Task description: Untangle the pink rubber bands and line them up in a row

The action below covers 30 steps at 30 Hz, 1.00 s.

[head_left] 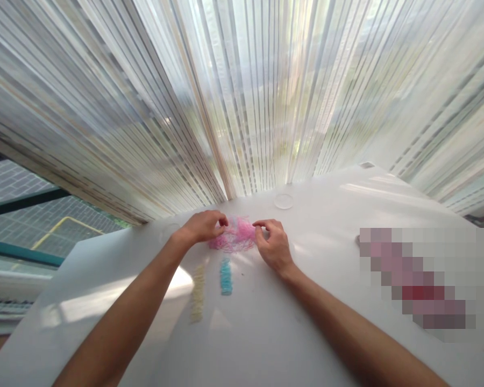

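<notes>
Head view, the only one: both bare hands at a loose pile of pink strands (242, 232) on the white table (306, 333), toward its far edge near the striped curtain (242, 97). Left hand (205, 226) is at the pile's left side, fingers curled, thumb and finger near each other; can't tell if a strand is caught between them. Right hand (274, 246) is at the right side, index finger and thumb bent toward each other at the pile's edge; can't tell if they pinch anything (strands too fine here). Nearer the wearer, a blue strip (226, 277) lies just below the pile, and a longer pale yellow strip (198, 295) lies to its left, apart from it. Clear ring (283, 201) beyond the right hand; pixelated patch (419, 290) far right, contents unreadable. Step in hand looks like working through the pink tangle. To do it well, I'd say: steady the pile lightly with one hand, lift a few strands at a time by fingertip with the other, draw them out slow and low so the rest doesn't drag along, and keep both wrists off the blue and yellow strips, which look easy to scatter.
</notes>
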{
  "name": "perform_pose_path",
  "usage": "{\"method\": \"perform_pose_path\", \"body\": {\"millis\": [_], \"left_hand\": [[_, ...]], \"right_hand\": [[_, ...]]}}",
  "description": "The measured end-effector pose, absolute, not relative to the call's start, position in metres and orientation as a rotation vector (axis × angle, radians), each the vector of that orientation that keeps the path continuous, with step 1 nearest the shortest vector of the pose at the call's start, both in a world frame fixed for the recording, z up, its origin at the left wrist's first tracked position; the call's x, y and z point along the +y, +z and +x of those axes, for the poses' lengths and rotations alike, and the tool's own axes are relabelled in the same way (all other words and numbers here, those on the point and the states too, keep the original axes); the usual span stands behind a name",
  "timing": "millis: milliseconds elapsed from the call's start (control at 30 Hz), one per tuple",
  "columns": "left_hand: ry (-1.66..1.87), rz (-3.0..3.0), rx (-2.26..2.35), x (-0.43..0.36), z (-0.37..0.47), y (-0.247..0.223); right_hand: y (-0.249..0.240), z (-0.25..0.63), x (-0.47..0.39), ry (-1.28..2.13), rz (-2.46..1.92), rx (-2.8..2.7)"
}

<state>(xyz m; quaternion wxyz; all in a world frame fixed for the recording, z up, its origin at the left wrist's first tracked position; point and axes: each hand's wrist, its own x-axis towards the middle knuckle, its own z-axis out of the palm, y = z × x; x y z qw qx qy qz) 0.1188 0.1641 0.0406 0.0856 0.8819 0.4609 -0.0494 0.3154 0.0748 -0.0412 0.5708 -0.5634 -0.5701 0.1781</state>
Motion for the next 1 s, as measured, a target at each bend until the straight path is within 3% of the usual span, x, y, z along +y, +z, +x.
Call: {"method": "perform_pose_path", "body": {"millis": [1000], "left_hand": [[-0.207,2.652,1.415,0.162,0.123,0.038]], "right_hand": [[-0.039,0.315,0.075,0.43,-1.324,-1.345]]}}
